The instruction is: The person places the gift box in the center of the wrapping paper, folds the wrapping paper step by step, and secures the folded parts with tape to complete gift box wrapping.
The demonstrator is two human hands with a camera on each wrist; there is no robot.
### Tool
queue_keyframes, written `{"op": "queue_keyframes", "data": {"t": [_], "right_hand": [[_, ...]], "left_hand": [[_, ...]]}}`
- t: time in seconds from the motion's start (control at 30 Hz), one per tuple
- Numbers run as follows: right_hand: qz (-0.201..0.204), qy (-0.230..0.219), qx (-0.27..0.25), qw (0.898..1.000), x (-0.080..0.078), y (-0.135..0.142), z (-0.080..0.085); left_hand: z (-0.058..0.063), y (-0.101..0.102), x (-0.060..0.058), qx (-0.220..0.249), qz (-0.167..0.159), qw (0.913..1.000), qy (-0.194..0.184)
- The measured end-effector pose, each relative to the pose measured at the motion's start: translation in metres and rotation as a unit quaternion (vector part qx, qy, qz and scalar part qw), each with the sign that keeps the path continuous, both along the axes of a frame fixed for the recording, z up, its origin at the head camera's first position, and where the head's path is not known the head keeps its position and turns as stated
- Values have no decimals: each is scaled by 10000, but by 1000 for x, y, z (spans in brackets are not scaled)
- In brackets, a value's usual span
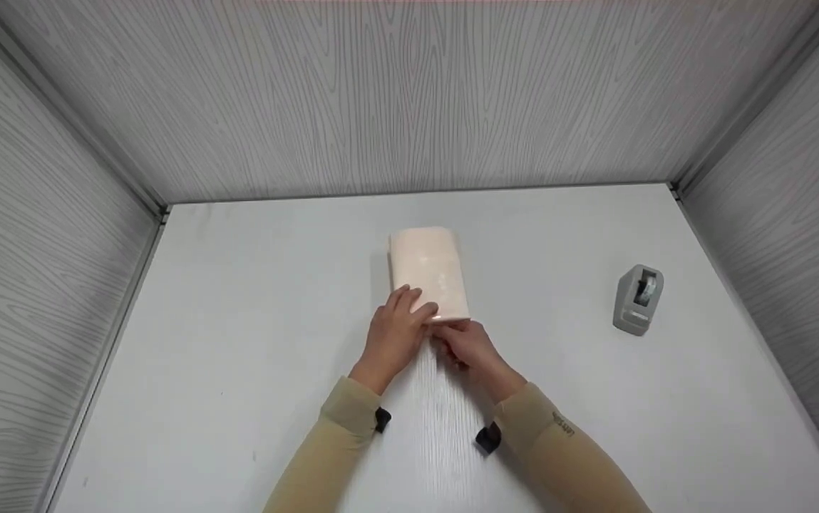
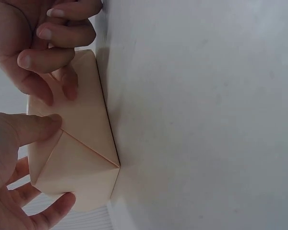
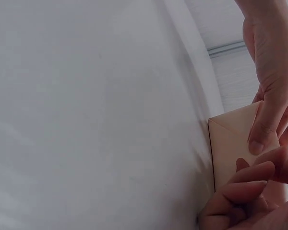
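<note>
Box in peach paper (image 1: 429, 267) lies mid-surface (image 1: 274, 320), folded end near. The left hand (image 1: 395, 335) grips that end, thumb by the fold (image 2: 91, 148), apparently keeping it flat; the right hand's (image 1: 472, 348) curled fingers touch alongside, though whether they pinch paper I cannot tell.

1. Head view: high above the near side, facing far and down over the smooth white table (image 1: 259, 299) and grey wood-grained panels (image 1: 380, 100).
2. Left wrist view: low, close, rolled sideways, facing the near end of the pale peach, paper-wrapped box (image 2: 81, 158).
3. Right wrist view: also low and close, rolled oppositely; both wrist views share that end, the left hand (image 3: 273, 72) and the right hand (image 3: 249, 199).
</note>
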State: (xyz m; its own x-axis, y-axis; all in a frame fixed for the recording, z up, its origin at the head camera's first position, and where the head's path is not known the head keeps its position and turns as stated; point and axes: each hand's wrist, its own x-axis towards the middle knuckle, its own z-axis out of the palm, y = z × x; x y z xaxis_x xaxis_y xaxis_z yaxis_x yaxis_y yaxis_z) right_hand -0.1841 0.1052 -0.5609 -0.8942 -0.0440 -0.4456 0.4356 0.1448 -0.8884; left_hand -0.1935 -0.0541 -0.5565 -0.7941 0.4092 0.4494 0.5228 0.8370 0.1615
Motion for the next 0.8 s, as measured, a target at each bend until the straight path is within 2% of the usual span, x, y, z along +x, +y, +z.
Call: {"op": "queue_keyframes", "data": {"t": [0.1, 0.27, 0.43, 0.5, 0.6, 0.7, 0.8], "right_hand": [[329, 37, 150, 9993, 0, 6, 1], [681, -22, 556, 9961, 1, 29, 10], [439, 132, 873, 9951, -5, 55, 22], [238, 286, 813, 9960, -10, 62, 24], [8, 529, 666, 9964, -17, 65, 27], [-6, 731, 557, 9958, -23, 64, 28], [201, 863, 590, 9943, -29, 58, 27]], "left_hand": [[0, -1, 1, 30, -17, 9999, -168], [3, -6, 3, 345, -225, 9961, -781], [8, -16, 3, 1052, -461, 9837, -1385], [8, -17, 2, 1348, -431, 9792, -1454], [8, -17, 0, 1700, -227, 9760, -1344], [8, -16, -4, 1847, 233, 9743, -1266], [10, -14, -9, 1943, 803, 9649, -1574]]}}
